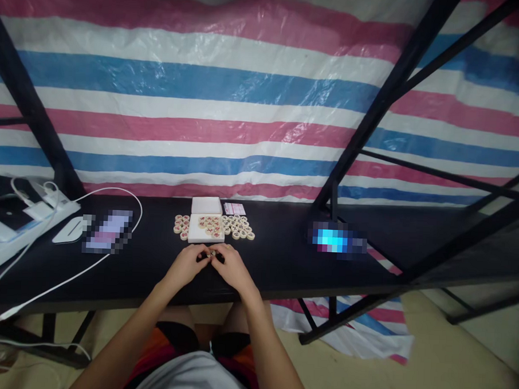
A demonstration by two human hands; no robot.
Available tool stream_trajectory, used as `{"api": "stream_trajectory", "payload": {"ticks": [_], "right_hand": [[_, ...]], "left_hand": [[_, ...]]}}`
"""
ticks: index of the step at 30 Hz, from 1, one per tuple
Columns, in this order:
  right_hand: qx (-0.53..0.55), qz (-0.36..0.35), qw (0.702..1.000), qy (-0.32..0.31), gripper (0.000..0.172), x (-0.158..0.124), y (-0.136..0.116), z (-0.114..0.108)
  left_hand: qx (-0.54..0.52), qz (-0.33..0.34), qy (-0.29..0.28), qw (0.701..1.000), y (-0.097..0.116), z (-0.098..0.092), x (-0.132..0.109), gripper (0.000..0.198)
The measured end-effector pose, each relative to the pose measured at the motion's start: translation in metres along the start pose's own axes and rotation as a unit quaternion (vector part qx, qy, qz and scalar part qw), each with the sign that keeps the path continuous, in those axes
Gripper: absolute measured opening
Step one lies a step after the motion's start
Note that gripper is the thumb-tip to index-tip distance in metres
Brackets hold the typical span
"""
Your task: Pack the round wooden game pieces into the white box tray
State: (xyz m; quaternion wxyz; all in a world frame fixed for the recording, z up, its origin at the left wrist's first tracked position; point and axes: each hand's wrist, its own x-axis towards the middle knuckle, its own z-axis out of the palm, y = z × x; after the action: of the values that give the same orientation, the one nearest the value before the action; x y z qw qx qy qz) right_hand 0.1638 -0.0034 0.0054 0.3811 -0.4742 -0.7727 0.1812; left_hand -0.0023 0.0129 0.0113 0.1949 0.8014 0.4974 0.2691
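Your left hand point(189, 263) and right hand point(231, 265): fingers nearly closed, pinching at least one piece point(212, 254) between them over the desk point(278, 255); open box point(193, 234) just beyond your fingers, part-filled; loose pieces point(236, 235) beyond, either side of box

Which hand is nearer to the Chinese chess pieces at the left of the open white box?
Left. The left hand is in front of those Chinese chess pieces, slightly rightward; the right hand is farther away, by the front right corner of the open white box.
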Motion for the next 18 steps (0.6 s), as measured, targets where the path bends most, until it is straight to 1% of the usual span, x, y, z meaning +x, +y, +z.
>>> {"api": "stream_trajectory", "payload": {"ticks": [3,6,10,12,15,17,18], "right_hand": [[-0.066,0.02,0.998,0.012,0.021,-0.002,-0.003,0.001],[-0.137,0.072,0.987,0.043,0.017,-0.004,-0.004,0.002],[-0.226,0.163,0.954,0.114,0.018,-0.005,0.0,-0.002],[-0.252,0.191,0.94,0.131,0.02,-0.004,0.004,-0.006],[-0.256,0.194,0.941,0.107,0.024,0.0,0.009,-0.011],[-0.249,0.189,0.947,0.079,0.027,0.003,0.012,-0.013],[-0.244,0.186,0.949,0.065,0.029,0.004,0.012,-0.014]], "left_hand": [[-0.023,0.013,0.011,1.0,-0.003,0.002,-0.004,0.016],[-0.033,0.021,0.026,0.999,-0.001,0.002,-0.008,0.019],[-0.015,0.024,0.032,0.999,0.003,0.001,-0.01,0.017],[-0.007,0.026,0.033,0.999,0.004,0.0,-0.01,0.017],[-0.013,0.035,0.045,0.998,0.009,-0.001,-0.011,0.018],[-0.039,0.043,0.058,0.997,0.019,-0.005,-0.014,0.018],[-0.057,0.048,0.066,0.995,0.028,-0.008,-0.016,0.018]]}}
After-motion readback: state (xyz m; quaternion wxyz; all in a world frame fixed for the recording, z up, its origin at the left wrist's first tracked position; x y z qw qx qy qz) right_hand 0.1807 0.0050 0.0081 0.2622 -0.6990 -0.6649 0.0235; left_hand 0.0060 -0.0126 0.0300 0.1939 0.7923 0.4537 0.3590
